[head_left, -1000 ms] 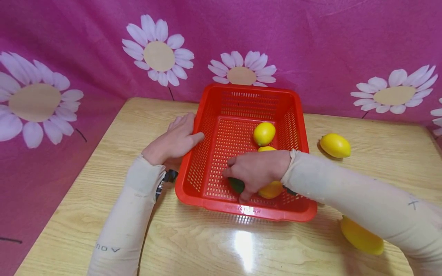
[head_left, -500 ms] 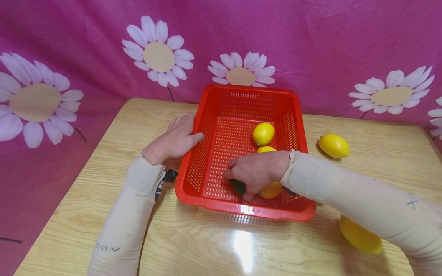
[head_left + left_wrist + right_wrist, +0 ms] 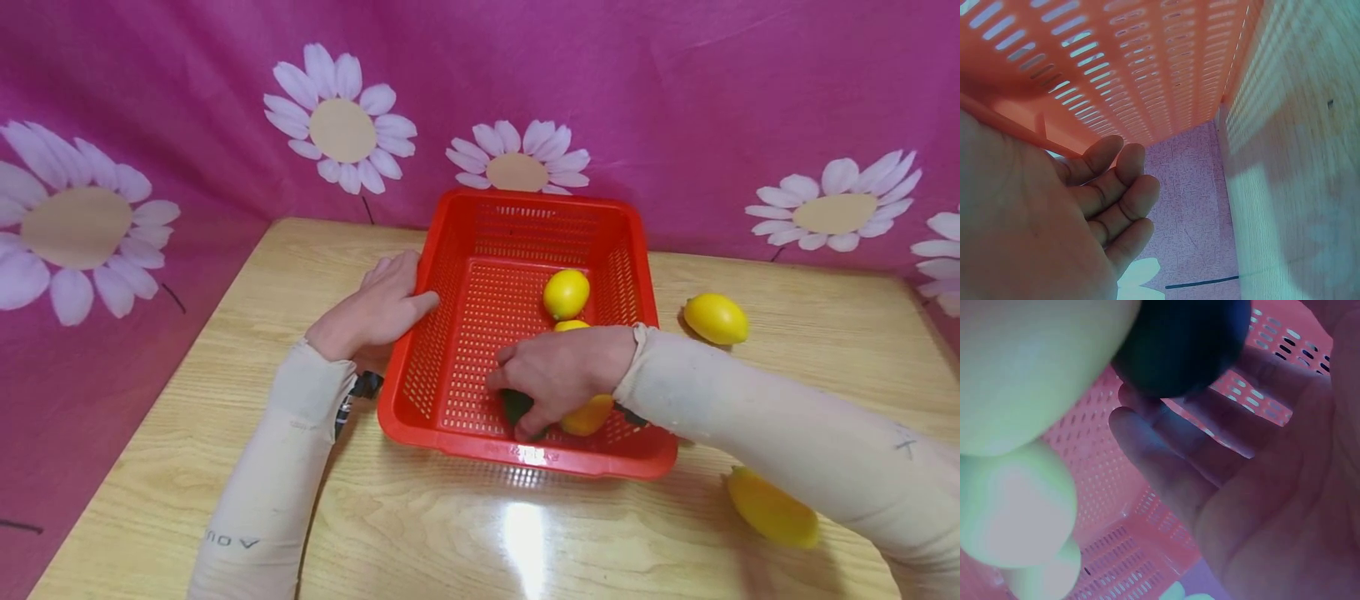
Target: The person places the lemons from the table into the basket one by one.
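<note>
A red perforated plastic basket (image 3: pixel 525 457) stands on the wooden table. My left hand (image 3: pixel 375 312) holds its left rim, thumb over the edge; in the left wrist view the bent fingers (image 3: pixel 1138 203) lie outside the slotted wall. My right hand (image 3: pixel 562 371) reaches down inside, near the front, fingers and thumb around a dark green rounded fruit (image 3: pixel 517 406). The right wrist view shows that fruit (image 3: pixel 1185 344) at the fingertips. A lemon (image 3: pixel 566 294) lies deeper in the basket, a second lemon (image 3: pixel 572 325) partly behind the hand, and an orange-yellow fruit (image 3: pixel 588 415) under the wrist.
Right of the basket a lemon (image 3: pixel 716 319) lies on the table (image 3: pixel 420 533). Nearer the front is a longer yellow fruit (image 3: pixel 772 507), partly beside the right sleeve. A magenta cloth (image 3: pixel 660 108) with printed daisies hangs behind and at the left.
The head view has shifted slightly, so the basket and fruit appear a little further left. My right thumb has drawn in a little against the dark green fruit. The left hand keeps its place.
</note>
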A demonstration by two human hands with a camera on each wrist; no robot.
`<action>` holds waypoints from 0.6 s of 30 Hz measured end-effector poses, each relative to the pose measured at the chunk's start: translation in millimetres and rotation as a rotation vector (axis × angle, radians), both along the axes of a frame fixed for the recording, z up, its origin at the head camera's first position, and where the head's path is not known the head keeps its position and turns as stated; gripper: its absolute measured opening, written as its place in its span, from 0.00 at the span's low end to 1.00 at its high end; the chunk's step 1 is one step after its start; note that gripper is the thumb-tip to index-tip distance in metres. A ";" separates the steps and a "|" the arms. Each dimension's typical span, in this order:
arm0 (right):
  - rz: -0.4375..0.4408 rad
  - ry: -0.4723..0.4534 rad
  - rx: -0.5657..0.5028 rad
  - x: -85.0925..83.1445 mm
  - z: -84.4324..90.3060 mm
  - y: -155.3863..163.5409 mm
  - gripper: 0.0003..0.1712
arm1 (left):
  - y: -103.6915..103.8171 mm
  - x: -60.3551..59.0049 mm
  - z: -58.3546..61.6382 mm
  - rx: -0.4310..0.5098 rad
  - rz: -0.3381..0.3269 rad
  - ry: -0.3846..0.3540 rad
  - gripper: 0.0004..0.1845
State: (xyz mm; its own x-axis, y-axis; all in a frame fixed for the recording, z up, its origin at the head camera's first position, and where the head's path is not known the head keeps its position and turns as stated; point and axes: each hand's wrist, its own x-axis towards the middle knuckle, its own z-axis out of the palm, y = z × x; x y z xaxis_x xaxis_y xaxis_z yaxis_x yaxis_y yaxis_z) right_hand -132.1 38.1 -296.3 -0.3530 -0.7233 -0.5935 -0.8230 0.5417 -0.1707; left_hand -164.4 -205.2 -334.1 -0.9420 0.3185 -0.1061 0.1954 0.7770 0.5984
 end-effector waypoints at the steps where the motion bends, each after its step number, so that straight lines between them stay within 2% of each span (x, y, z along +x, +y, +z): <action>1: 0.002 0.003 -0.004 0.1 1.5 0.5 0.34 | -0.1 0.1 -0.1 0.008 -0.002 -0.001 0.27; 5: 0.011 0.021 -0.022 1.2 8.3 3.0 0.33 | -0.7 0.7 -1.2 0.035 -0.007 -0.002 0.26; 18: -0.034 0.041 -0.061 4.2 26.0 16.6 0.33 | 0.5 1.7 -1.4 0.060 -0.025 -0.012 0.27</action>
